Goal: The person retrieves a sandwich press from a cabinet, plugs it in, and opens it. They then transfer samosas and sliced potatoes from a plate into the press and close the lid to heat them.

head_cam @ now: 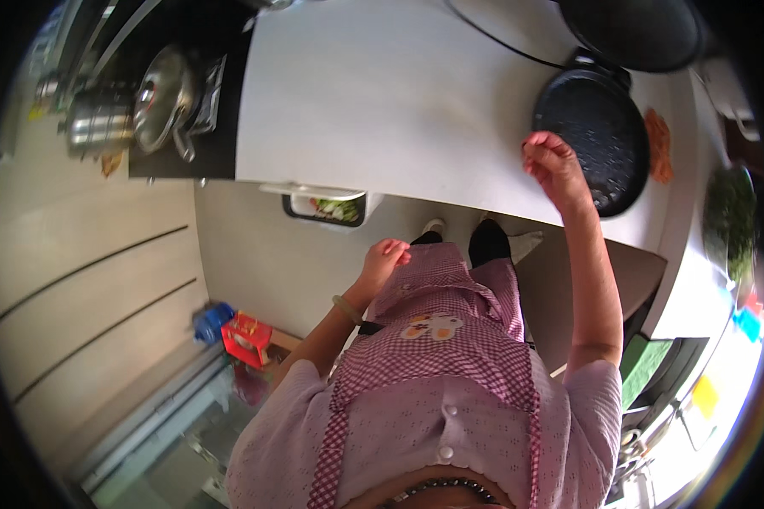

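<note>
My right hand [552,168] hovers over the left rim of a round black electric griddle [601,137]. Its fingers are curled in against the thumb, and nothing shows between them. Droplets of liquid glisten on the griddle's dark plate. Behind the plate the griddle's round black lid [633,28] is raised, partly cut off by the picture's edge. My left hand [384,262] is held in front of my checked apron [426,356], off the counter's front edge. Its fingers are bent together with no object visible in them.
A black cord [503,43] crosses the white counter [369,95] to the griddle. Orange strands [659,146] lie right of it. A lidded pan [162,102] and a steel pot [99,121] stand at the left hob. A bin with food scraps [331,209] hangs at the counter's front.
</note>
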### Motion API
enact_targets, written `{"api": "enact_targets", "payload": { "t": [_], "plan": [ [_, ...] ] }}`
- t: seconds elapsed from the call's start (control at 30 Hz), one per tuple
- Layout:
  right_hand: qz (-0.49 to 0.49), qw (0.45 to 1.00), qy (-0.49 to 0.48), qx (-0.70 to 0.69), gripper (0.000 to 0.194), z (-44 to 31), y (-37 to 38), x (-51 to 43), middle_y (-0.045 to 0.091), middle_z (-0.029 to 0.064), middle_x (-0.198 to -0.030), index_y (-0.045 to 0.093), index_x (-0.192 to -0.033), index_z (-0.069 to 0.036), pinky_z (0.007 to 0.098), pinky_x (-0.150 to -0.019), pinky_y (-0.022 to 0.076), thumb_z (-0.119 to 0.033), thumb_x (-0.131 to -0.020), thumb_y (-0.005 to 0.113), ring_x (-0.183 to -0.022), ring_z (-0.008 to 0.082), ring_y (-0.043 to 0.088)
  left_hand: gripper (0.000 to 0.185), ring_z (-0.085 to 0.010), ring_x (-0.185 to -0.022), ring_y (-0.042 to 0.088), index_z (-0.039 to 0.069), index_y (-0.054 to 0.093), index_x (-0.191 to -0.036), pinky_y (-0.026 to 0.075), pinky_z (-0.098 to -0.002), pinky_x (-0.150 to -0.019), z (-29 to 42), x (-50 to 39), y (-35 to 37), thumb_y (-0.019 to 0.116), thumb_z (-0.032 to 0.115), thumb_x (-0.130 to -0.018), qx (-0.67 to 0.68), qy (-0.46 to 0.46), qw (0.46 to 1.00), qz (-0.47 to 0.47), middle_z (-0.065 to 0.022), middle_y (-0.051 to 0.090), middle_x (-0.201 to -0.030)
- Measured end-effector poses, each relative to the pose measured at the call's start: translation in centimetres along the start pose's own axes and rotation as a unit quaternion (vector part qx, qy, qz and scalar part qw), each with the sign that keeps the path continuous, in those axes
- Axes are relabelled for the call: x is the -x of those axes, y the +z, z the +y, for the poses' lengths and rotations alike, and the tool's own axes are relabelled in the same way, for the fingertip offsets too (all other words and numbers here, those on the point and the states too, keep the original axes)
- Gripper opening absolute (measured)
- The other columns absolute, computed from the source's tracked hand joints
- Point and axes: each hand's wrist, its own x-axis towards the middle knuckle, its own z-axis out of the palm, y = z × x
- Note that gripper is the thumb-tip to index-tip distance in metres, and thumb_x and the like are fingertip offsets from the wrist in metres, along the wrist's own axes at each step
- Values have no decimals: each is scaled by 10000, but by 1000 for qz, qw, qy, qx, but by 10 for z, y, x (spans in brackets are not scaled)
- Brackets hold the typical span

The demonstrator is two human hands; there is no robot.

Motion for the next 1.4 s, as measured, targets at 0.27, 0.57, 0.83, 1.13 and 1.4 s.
{"api": "enact_targets", "payload": {
  "t": [0.27, 0.57, 0.83, 1.13, 1.4],
  "plan": [
    [-208, 911, -84, 346, 193, 157, 217, -21, 689, 64, -964, 686, -1007, -59, 275, -772, 563, 15, -829, 698, -866, 136, 670, 278, -144, -814, 668, 26, 655, -1068, 533, -288, -772, -63, 28, -64, 603, 284, -980, 30, -6, 993, 116, -51, 693, -910],
    [-104, 714, -231, 653, 308, 378, 257, -87, 584, 216, -1228, 587, -1198, -3, 415, -1021, 443, -87, -908, 524, -1171, 359, 548, 322, -162, -837, 672, 45, 639, -1119, 506, -277, -730, -84, 84, -111, 584, 330, -980, 89, -79, 970, 211, -64, 698, -920],
    [-222, 691, -138, 674, 194, 326, 258, -75, 647, 87, -1095, 622, -1047, -41, 381, -804, 539, -109, -876, 560, -948, 237, 658, 295, -164, -842, 673, 56, 633, -1112, 509, -279, -734, -60, 54, -115, 582, 318, -987, 59, -79, 978, 184, -51, 686, -916],
    [144, 789, -262, 538, 251, 13, 84, 23, 668, 88, -919, 692, -907, -87, 325, -646, 569, 56, -701, 699, -744, 226, 670, 270, -154, -789, 671, 30, 648, -1053, 503, -259, -704, -26, 21, -82, 590, 286, -988, 2, -57, 992, 116, -68, 692, -882],
    [180, 710, -212, 648, 217, -35, -38, 13, 640, 99, -962, 724, -1005, -79, 389, -773, 553, -57, -791, 699, -874, 315, 653, 256, -140, -781, 668, 38, 654, -1044, 502, -249, -701, 10, -6, -36, 604, 282, -982, -51, -36, 996, 60, -62, 696, -879]
  ]
}}
